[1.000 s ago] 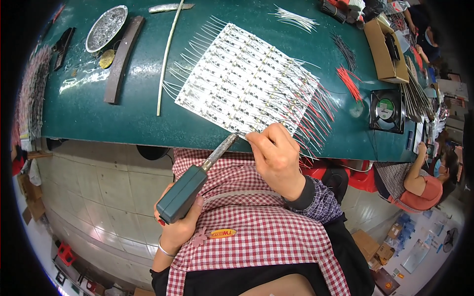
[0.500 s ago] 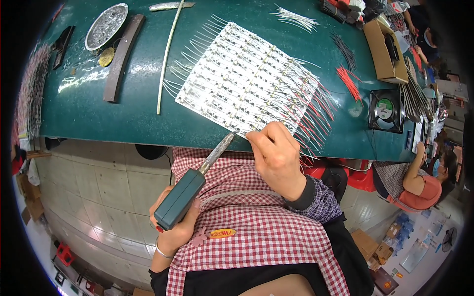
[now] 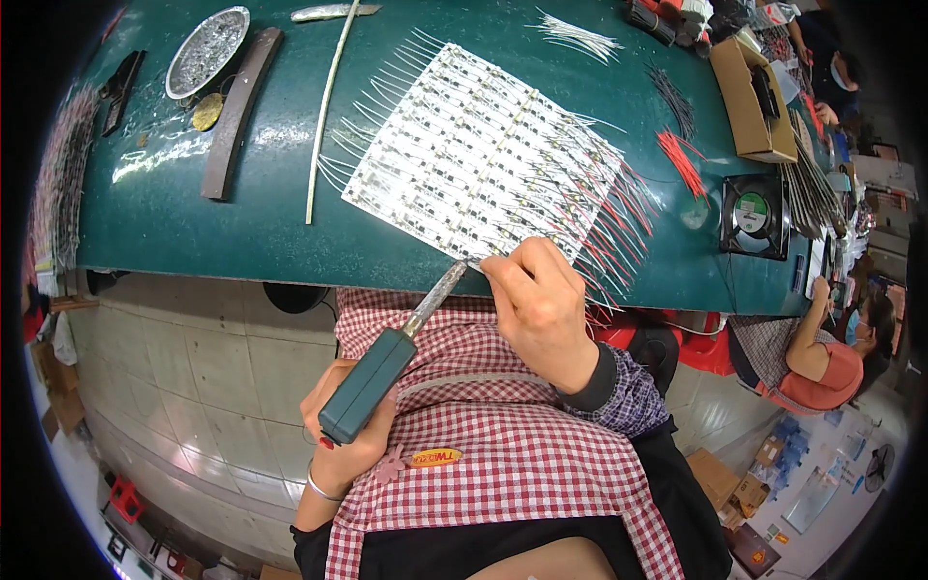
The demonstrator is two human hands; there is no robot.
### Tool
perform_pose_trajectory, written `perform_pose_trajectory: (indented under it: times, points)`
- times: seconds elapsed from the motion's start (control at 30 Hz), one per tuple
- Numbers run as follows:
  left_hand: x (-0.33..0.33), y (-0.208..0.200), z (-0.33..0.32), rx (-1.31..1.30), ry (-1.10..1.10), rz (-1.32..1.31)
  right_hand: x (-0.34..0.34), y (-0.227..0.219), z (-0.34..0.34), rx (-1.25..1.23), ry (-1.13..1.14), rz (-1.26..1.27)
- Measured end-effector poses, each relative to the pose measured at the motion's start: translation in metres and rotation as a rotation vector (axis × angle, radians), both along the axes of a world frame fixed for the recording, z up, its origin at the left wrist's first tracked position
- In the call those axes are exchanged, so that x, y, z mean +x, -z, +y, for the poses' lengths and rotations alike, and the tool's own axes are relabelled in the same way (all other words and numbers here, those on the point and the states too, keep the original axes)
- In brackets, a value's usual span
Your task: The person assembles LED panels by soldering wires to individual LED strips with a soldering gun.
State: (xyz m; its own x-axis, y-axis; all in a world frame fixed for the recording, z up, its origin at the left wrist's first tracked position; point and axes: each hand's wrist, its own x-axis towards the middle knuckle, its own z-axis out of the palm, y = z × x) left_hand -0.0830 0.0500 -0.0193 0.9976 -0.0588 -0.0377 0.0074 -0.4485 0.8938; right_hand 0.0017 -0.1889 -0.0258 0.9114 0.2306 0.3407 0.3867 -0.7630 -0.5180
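Left fingers (image 3: 315,398) are gripping a boxy soldering iron (image 3: 371,381); right fingers (image 3: 512,278) are pinching together, hiding what's between; just beyond them, a flat white panel (image 3: 454,145) is bristling with thin wires (image 3: 619,239).

Circuit boards (image 3: 440,145) and wire bundles (image 3: 682,162) mark a workshop.

Circuit panel (image 3: 474,145) on green table (image 3: 261,232)

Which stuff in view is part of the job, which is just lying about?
In use, by the look of it:
- soldering iron, in the left hand
- white circuit board, right hand at its near edge
- wires fanning off the board

Apparently lying about:
- metal dish
- fan
- cardboard box
- loose red wires, maybe spares
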Motion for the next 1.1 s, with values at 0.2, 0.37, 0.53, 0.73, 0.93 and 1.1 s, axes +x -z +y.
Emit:
perform_pose_trajectory:
  times: [0.2, 0.37, 0.53, 0.73, 0.93, 1.1]
  points:
    - [-0.004, 0.007, 0.004, 0.024, 0.012, -0.017, 0.000, 0.000, 0.001, -0.005, 0.003, -0.004]
    - [-0.020, 0.019, 0.012, -0.012, -0.038, -0.010, -0.001, 0.002, 0.002, 0.000, 0.009, -0.010]
    - [-0.015, 0.012, 0.009, -0.047, -0.069, -0.023, -0.001, 0.002, 0.001, 0.002, 0.010, -0.005]
    - [-0.009, 0.008, 0.003, -0.146, -0.136, 0.024, -0.001, 0.002, -0.002, 0.026, 0.016, 0.017]
    - [0.000, -0.003, -0.008, -0.310, -0.281, 0.189, -0.006, -0.031, -0.037, 0.063, -0.033, 0.184]
    - [0.009, 0.017, 0.000, -0.355, -0.347, 0.101, 0.026, -0.071, -0.081, 0.087, 0.041, 0.172]
